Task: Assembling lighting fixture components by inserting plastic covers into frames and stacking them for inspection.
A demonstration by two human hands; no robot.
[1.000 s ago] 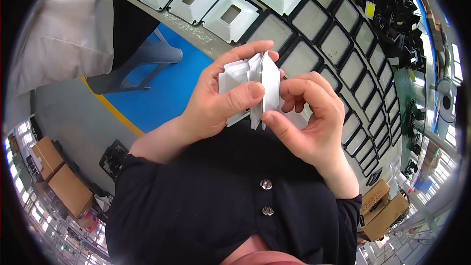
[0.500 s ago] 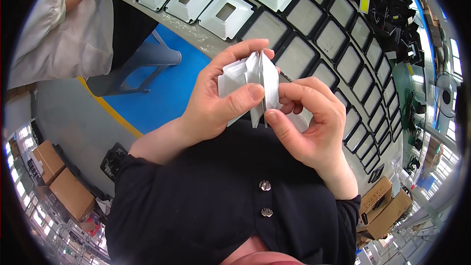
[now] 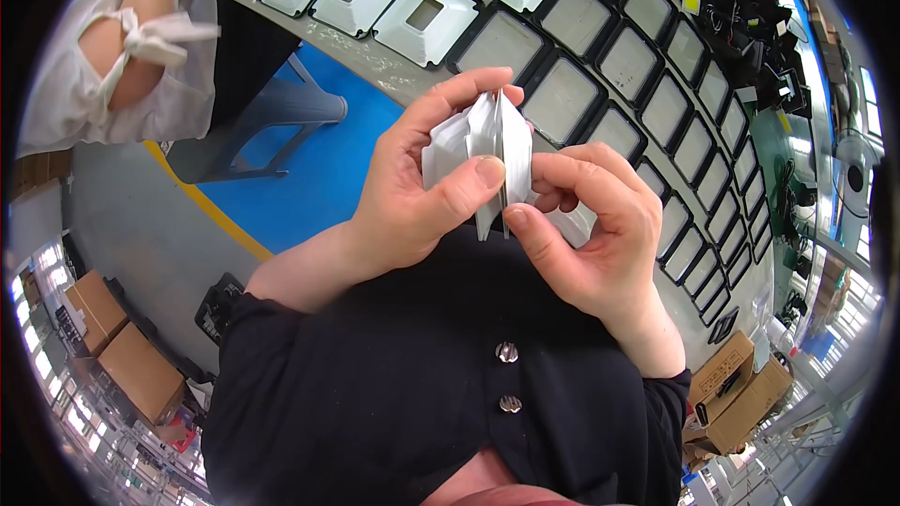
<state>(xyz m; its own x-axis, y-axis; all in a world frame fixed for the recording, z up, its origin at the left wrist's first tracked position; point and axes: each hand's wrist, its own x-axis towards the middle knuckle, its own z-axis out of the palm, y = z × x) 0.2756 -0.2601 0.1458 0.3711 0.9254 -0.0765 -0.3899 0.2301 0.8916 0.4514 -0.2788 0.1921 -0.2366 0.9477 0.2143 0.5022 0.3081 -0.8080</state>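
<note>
1. Garment: black, long-sleeved, two small round metallic buttons down the front; fills the lower middle of the view, nearest the camera.
2. Left hand: raised in front of the chest, closed on the stack of white reflectors; thumb pressed across the near face, fingers curled over the top and far side.
3. Right hand: just beside the left, also gripping the stack; thumb tip at its lower edge, fingers bent round the right side.
4. Stack of white reflectors: several thin, matt white moulded pieces nested together and held on edge, their rims fanning slightly apart at the top (exact count cannot be told). Held between both hands, above the worktop edge, not resting on anything.
5. Worktop: pale grey, curving across the upper half of the view.
6. Dark-framed square panels: laid in close rows on the worktop, running off to the right.
7. White funnel-shaped reflectors: single pieces with a square opening in the middle, in a row along the upper left of the worktop.
8. Floor: blue patch edged by a yellow line, grey beyond.
9. Cardboard boxes: brown, lower left; more at lower right.
10. Another person's sleeve: white, tied, upper left, well apart from the hands.
</note>
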